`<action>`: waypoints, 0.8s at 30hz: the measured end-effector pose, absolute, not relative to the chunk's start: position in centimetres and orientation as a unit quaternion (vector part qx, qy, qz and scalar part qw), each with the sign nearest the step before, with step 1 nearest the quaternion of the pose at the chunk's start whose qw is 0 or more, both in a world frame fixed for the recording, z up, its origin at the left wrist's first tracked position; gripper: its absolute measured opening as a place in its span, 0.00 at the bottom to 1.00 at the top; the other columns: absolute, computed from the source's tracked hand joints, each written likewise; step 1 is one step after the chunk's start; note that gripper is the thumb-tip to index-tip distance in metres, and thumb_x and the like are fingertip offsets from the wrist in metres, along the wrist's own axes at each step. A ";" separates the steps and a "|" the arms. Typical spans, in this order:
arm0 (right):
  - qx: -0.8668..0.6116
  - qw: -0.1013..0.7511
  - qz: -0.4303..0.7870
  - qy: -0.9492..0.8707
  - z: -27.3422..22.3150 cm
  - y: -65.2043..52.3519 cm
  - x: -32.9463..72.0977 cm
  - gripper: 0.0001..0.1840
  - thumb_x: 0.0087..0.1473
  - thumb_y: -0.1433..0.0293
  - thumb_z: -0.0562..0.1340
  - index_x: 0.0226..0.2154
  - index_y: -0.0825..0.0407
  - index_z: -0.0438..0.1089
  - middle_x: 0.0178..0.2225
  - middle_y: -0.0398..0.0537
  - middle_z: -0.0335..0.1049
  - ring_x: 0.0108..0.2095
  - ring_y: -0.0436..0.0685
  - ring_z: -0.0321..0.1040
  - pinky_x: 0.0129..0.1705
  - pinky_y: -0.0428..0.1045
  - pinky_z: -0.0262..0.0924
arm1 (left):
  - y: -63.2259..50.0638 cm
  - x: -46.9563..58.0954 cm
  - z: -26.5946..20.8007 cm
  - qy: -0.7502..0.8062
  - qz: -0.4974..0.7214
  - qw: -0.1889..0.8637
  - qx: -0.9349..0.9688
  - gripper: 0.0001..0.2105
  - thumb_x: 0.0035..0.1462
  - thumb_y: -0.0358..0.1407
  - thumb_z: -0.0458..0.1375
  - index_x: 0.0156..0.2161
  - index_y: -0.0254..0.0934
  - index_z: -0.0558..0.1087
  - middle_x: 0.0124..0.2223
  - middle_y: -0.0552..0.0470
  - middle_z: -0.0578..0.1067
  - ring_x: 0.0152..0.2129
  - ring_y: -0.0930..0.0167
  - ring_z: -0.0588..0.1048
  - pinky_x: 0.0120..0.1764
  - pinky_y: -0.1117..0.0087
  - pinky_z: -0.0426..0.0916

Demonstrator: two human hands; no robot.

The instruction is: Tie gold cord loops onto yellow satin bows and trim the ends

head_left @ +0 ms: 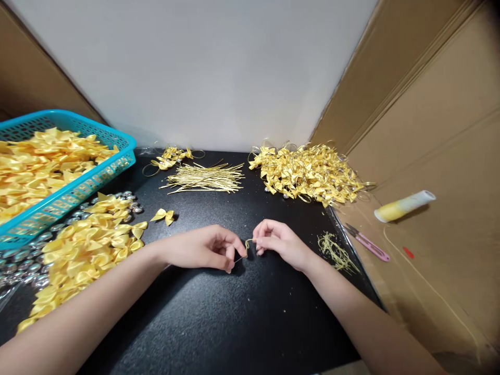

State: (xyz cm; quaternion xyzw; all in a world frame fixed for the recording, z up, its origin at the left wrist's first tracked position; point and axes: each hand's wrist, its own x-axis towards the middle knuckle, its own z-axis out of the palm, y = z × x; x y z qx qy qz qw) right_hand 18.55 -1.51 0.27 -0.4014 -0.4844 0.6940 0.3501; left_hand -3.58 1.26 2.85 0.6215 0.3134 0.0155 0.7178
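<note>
Over the middle of the black table, my left hand (213, 247) and my right hand (279, 242) face each other, a short gap apart. A thin gold cord (247, 245) runs between them, looped or knotted in the gap. The right thumb and forefinger pinch one part of it; the left fingers are closed on the other part. Beyond the left hand lies a single yellow satin bow (164, 215). A bundle of straight gold cords (205, 178) rests farther back. Left of my left forearm is a heap of yellow bows (88, 239).
A turquoise basket (130, 143) of yellow bows stands at left, silver bells (23, 265) beside it. Finished-looking bows with cord loops (312, 172) are piled back right. Cord scraps (336, 252), pink thread snips (369, 245) and a tube (405, 207) lie at right. Cardboard walls flank the table.
</note>
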 end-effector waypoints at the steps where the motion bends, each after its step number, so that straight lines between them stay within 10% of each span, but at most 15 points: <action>1: -0.415 0.339 0.659 -0.527 0.3 -1.6 18.6 0.10 0.45 0.69 0.66 0.23 0.52 0.63 0.26 0.39 0.63 0.24 0.47 0.60 0.28 0.45 0.56 | 1.4 -3.8 3.1 0.320 0.003 0.710 0.627 0.13 0.51 0.32 0.62 0.43 0.33 0.75 0.26 0.57 0.72 0.24 0.77 0.68 0.30 0.76 0.62; 10: -0.457 0.310 0.441 -0.708 0.5 -1.6 19.4 0.05 0.48 0.73 0.63 0.31 0.51 0.67 0.30 0.42 0.64 0.23 0.47 0.56 0.23 0.44 0.52 | 2.3 -4.7 3.8 0.347 0.003 0.671 0.655 0.06 0.49 0.31 0.61 0.34 0.33 0.77 0.27 0.55 0.74 0.25 0.75 0.69 0.30 0.77 0.63; 16: -0.390 0.359 0.396 -0.750 0.8 -2.5 18.2 0.24 0.43 0.70 0.70 0.45 0.46 0.69 0.45 0.49 0.70 0.45 0.59 0.65 0.46 0.54 0.61 | 2.1 -4.1 4.0 0.344 0.025 0.660 0.667 0.05 0.51 0.33 0.59 0.30 0.33 0.75 0.25 0.56 0.71 0.23 0.75 0.67 0.29 0.77 0.60; 24: -0.430 0.402 0.441 -0.678 0.3 -3.5 16.7 0.02 0.51 0.71 0.65 0.28 0.48 0.75 0.29 0.45 0.74 0.33 0.55 0.69 0.40 0.52 0.62 | 2.1 -3.7 3.9 0.351 0.043 0.654 0.669 0.06 0.53 0.34 0.58 0.29 0.34 0.74 0.23 0.58 0.69 0.23 0.76 0.65 0.28 0.77 0.58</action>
